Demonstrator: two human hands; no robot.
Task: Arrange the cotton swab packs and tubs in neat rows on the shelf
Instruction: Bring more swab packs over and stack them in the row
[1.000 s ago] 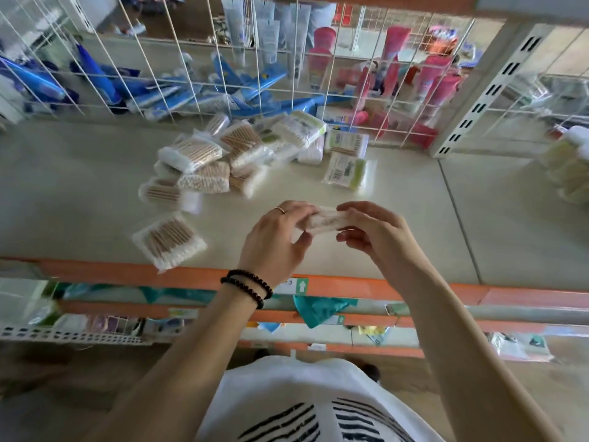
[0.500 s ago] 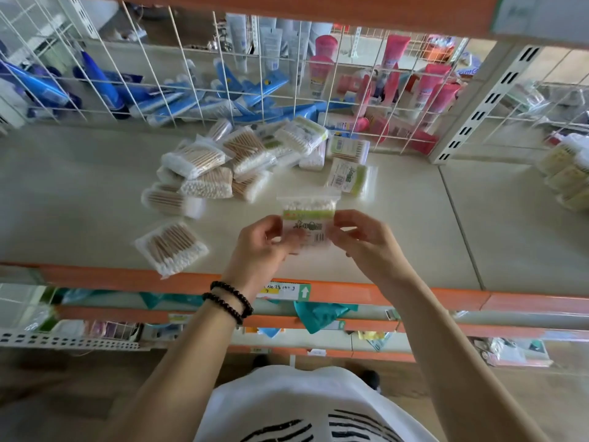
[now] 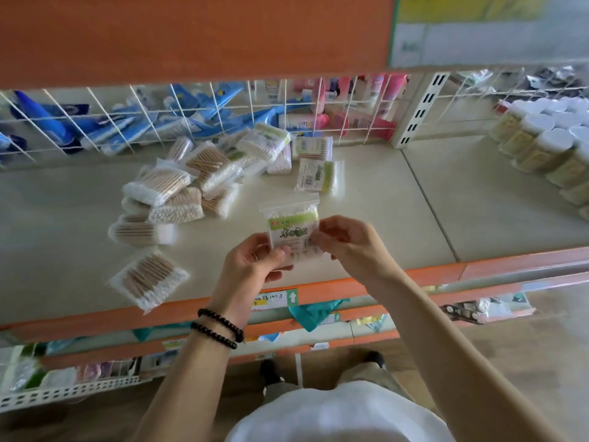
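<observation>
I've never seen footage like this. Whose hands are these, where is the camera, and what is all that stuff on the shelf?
No machine here: a person wears a camera on the head, looking down at their own hands. The left hand and right hand together pinch one green-labelled cotton swab pack above the shelf. On it lies a loose heap of swab packs, with one pack apart near the front edge. White-lidded tubs stand at the right. Blue tubes lie behind the wire grid.

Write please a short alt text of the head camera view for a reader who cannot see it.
Both hands, left hand and right hand, hold a green-labelled cotton swab pack upright above a beige shelf. Behind it lies a loose pile of swab packs; tubs stand at right.
</observation>
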